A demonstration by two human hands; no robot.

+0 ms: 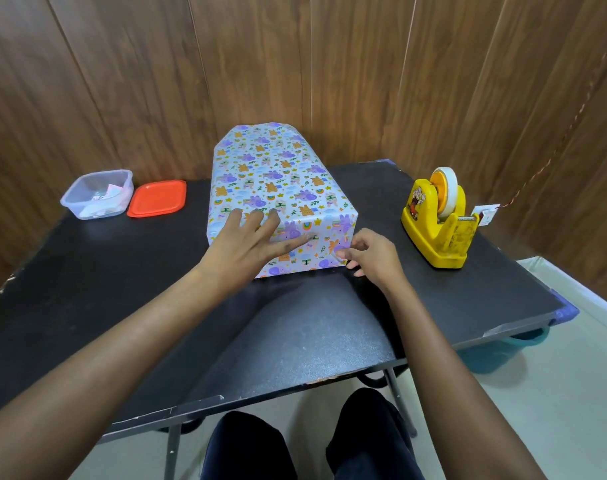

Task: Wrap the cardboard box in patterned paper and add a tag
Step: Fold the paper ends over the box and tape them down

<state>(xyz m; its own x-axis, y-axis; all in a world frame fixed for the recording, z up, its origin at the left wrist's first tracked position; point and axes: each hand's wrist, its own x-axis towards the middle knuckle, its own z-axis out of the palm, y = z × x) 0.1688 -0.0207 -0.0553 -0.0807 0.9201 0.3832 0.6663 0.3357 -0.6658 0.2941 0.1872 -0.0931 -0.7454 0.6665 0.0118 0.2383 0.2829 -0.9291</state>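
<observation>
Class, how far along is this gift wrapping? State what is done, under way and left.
Done: the wrapped box is papered on top and at the near end. In hand: the left hand presses flat on the near end while the right hand pinches its paper at the right corner. Left: no tag shows on it; the tape dispenser stands to the right.

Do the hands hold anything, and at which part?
Left hand presses flat on the wrapped box, near face. Right hand curls at its near right corner; a pinch cannot be told.
</observation>
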